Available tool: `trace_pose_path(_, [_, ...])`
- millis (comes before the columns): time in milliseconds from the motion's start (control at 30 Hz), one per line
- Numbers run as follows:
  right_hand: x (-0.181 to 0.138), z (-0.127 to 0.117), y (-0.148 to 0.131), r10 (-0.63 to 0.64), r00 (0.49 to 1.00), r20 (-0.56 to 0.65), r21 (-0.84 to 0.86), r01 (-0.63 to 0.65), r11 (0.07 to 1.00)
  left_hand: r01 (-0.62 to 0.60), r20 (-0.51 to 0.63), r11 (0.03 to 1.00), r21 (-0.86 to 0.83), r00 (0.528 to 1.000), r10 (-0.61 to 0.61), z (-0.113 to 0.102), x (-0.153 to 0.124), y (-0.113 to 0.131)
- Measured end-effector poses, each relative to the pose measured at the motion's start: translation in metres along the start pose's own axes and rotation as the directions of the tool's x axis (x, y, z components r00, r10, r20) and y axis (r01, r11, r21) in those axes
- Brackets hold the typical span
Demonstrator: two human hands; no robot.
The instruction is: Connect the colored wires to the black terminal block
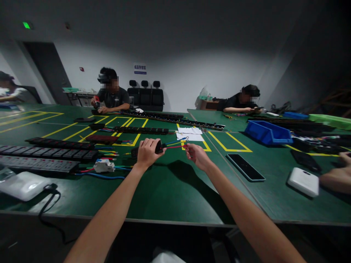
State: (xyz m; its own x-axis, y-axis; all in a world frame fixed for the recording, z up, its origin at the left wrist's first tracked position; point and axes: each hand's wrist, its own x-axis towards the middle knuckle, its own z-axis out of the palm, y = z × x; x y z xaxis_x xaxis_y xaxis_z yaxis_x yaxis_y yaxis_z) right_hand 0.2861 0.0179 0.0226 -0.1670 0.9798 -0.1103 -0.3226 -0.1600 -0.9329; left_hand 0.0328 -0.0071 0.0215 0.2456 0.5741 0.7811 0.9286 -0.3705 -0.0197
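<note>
My left hand (148, 152) is wrapped over the end of a black power strip (159, 147), just above the green table. From that end come a red wire (174, 147), a blue wire (175, 141) and a yellow-green one, with ring terminals at their tips. The fingertips of my right hand (197, 155) pinch the red wire near its terminal. Behind the wires lie white paper sheets (192, 136). Left of my left hand, several more power strips (52, 152) rest side by side, and a white breaker (104, 165) sits on their wires.
A phone (245, 167), a white box (304, 181) and a blue bin (268, 133) are to the right. A white device (24, 185) with a black cable stands at left. Co-workers sit across the table; another person's hand (338, 177) reaches in at the right edge.
</note>
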Motion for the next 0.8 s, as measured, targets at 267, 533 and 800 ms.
trace_pose_path(267, [0.0032, -0.0013, -0.0015, 0.162, 0.987, -0.008, 0.102, -0.16, 0.982, -0.016, -0.008, 0.998, -0.066, 1.0, 0.015, 0.0011, 0.0005, 0.0017])
trace_pose_path(533, [0.0013, -0.0001, -0.0005, 0.133, 0.991, -0.023, 0.102, -0.13, 0.986, -0.058, 0.023, 0.996, -0.074, 0.998, 0.06, 0.0004, 0.0011, 0.0008])
trace_pose_path(800, [-0.0047, 0.0042, -0.002, 0.028, 0.998, 0.057, 0.096, -0.033, 0.995, -0.001, 0.057, 1.0, -0.027, 0.998, 0.003, 0.0012, -0.0009, -0.0013])
